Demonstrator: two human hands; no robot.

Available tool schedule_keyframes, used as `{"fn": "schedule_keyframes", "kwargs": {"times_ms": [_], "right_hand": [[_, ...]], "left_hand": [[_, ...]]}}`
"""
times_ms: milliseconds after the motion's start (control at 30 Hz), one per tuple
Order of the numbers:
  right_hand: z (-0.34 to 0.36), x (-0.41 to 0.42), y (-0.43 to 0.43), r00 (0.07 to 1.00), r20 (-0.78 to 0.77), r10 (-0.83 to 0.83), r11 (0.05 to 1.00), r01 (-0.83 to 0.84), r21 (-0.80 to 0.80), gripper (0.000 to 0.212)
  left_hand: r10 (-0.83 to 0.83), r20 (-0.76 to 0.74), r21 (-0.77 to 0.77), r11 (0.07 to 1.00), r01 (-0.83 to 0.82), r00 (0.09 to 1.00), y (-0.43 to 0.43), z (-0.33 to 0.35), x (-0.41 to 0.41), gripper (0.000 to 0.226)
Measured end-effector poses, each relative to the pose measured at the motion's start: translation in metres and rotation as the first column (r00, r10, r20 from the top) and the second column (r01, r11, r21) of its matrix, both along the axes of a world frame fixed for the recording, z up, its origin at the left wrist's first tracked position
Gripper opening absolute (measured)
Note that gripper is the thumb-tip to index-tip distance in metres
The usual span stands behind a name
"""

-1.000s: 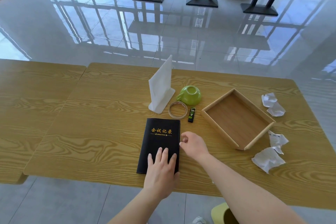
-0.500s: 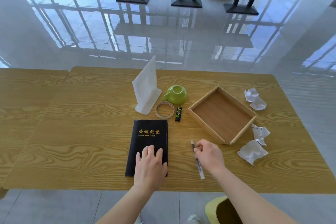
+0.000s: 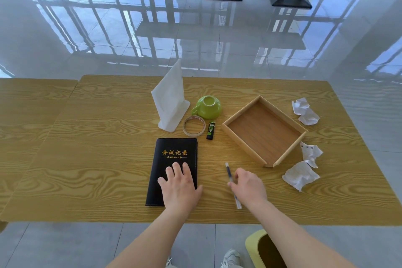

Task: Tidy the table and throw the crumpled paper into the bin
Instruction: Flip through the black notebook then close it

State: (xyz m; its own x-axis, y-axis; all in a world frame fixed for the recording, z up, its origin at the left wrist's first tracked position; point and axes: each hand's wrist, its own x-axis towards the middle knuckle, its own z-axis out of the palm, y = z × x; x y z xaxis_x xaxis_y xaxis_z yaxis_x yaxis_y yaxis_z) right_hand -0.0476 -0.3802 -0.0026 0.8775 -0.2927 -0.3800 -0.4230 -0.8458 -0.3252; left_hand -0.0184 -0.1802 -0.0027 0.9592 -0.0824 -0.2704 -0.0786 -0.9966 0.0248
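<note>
None of the crumpled paper (image 3: 300, 175) has reached the bin (image 3: 257, 246) yet. Three wads lie on the tabletop (image 3: 97, 159) at the right of the frame: one at right centre, a smaller piece (image 3: 311, 152) just above it, and a third (image 3: 305, 111) further up, beyond the far corner of the wooden tray (image 3: 264, 130). The bin, yellow-green, shows only as a rim on the floor at the bottom right, below the tabletop's near edge.

The tidying looks barely begun. The tray sits empty at right of centre. A pen (image 3: 232, 185) lies loose on the wood in the lower middle, and the right hand (image 3: 249, 185) rests over it with fingers curled loosely; whether it actually grips the pen cannot be told. The left hand (image 3: 180, 185) lies flat, fingers spread, on the lower part of a black notebook (image 3: 174, 159) just left of the pen.

Above the notebook, in the middle of the frame, stand a roll of tape (image 3: 194, 126), a small black-and-green lighter-like item (image 3: 211, 130), an overturned green cup (image 3: 207, 107) and a white card stand (image 3: 170, 100), all unsorted. So everything remains: gathering the small things, likely into the tray, and binning all three wads.
</note>
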Motion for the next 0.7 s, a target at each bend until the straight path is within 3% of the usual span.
{"fn": "schedule_keyframes", "kwargs": {"times_ms": [167, 267, 400, 633, 700], "right_hand": [[-0.005, -0.003, 0.004, 1.0, -0.01, 0.021, 1.0, -0.021, 0.002, 0.018], [-0.004, -0.003, 0.005, 1.0, -0.006, 0.018, 1.0, -0.018, 0.016, 0.012], [-0.001, -0.003, 0.006, 1.0, -0.005, -0.012, 0.999, 0.012, 0.046, 0.008], [0.01, 0.001, 0.012, 0.998, 0.015, -0.061, 0.99, 0.059, 0.127, 0.008], [0.015, 0.004, 0.018, 0.996, 0.035, -0.086, 0.981, 0.078, 0.178, 0.01]], "left_hand": [[0.033, -0.022, -0.009, 0.999, -0.033, 0.999, -0.008, 0.006, 0.001, 0.055], [0.02, -0.056, -0.033, 0.999, -0.022, 0.998, -0.008, 0.008, 0.004, 0.049], [0.01, -0.081, -0.14, 0.99, -0.022, 0.997, 0.001, 0.013, 0.008, 0.05], [-0.053, -0.073, -0.365, 0.931, 0.022, 0.996, 0.026, 0.045, 0.019, 0.005], [-0.033, -0.043, -0.432, 0.902, 0.012, 0.999, 0.037, 0.055, 0.021, 0.007]]}}
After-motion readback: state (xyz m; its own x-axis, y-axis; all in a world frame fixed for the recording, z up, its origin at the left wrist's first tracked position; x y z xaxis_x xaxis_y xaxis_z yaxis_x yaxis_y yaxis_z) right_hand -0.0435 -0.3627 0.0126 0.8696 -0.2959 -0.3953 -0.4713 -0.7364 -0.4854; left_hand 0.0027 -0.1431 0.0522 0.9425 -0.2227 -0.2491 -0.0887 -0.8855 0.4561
